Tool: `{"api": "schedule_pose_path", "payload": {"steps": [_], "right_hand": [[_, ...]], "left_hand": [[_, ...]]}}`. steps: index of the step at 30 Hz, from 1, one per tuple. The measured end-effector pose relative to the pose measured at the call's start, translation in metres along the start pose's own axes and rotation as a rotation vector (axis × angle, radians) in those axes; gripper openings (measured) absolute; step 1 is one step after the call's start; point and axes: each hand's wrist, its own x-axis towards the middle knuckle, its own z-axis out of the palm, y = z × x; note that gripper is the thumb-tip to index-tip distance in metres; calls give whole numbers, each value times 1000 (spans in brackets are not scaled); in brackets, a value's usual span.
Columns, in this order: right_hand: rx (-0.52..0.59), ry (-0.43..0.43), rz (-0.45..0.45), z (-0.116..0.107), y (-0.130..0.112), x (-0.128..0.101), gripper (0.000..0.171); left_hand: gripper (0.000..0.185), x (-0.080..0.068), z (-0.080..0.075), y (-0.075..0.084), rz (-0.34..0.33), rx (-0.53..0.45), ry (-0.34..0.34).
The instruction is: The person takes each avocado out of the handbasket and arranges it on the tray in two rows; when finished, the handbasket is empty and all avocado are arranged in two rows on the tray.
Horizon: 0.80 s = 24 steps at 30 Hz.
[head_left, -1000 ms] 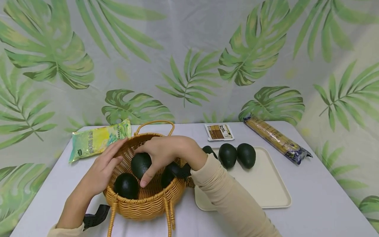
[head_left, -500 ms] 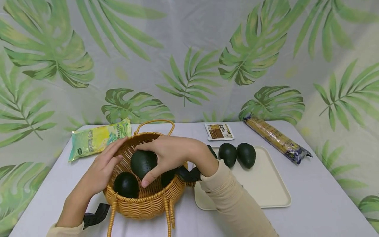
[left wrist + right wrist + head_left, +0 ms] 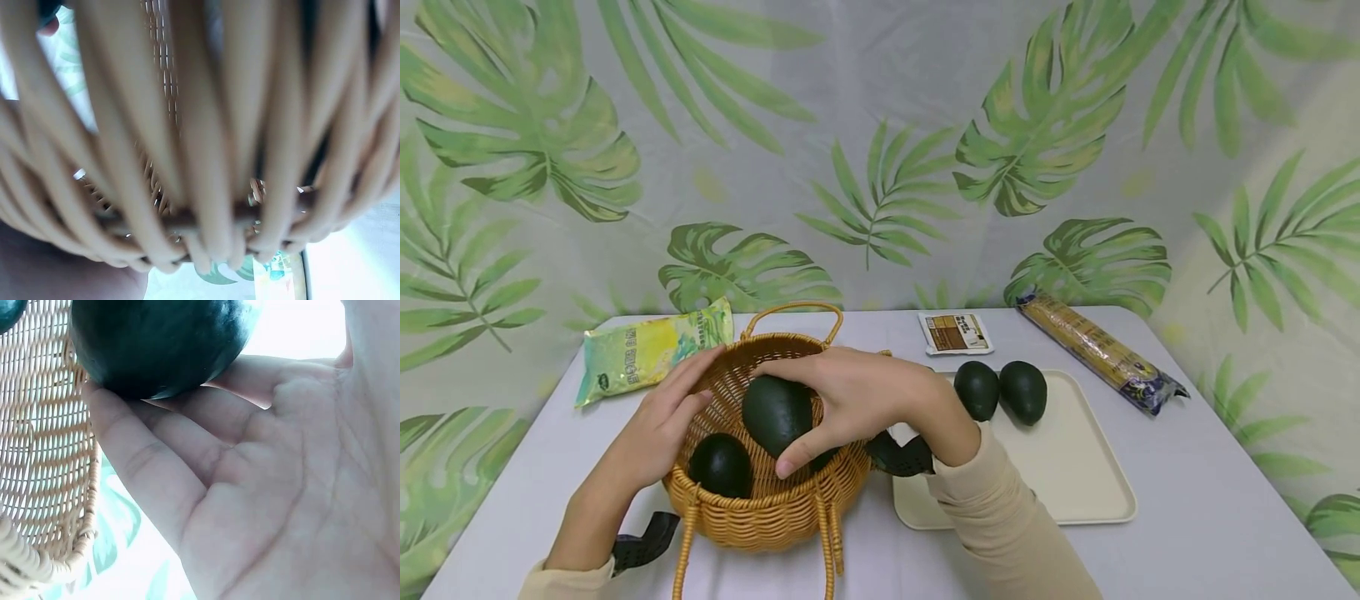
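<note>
My right hand (image 3: 857, 400) grips a dark green avocado (image 3: 777, 412) between thumb and fingers, over the mouth of a wicker basket (image 3: 760, 525). In the right wrist view the fingertips press the underside of this avocado (image 3: 156, 344). A second avocado (image 3: 721, 467) lies inside the basket at the left, and another dark one (image 3: 826, 457) is mostly hidden behind the held one and the thumb. My left hand (image 3: 658, 429) rests along the left rim with its fingers straight. Blurred basket weave (image 3: 212, 156) fills most of the left wrist view.
A cream tray (image 3: 1060, 492) at the right carries two avocados (image 3: 1022, 392) near its back edge. Behind it lie a small brown-and-white packet (image 3: 957, 333) and a long pack of noodles (image 3: 1097, 350). A green-yellow bag (image 3: 651, 350) is at back left. Basket handles (image 3: 793, 305) stick out.
My right hand has raised the avocado from the basket's interior and shifted it slightly right. The right forearm now covers the third avocado on the tray. My left hand has stayed on the rim.
</note>
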Motion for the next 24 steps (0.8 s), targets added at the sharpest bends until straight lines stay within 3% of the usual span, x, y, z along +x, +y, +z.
{"api": "schedule_pose_path", "payload": {"steps": [9, 19, 24], "right_hand": [[3, 62, 38, 2, 2, -18, 100], [40, 156, 22, 1, 6, -34, 96], [7, 207, 5, 1, 9, -42, 96]], "left_hand": [[53, 1, 0, 0, 0, -2, -4], [53, 0, -1, 1, -22, 9, -7], [53, 0, 0, 1, -18, 0, -8]]}}
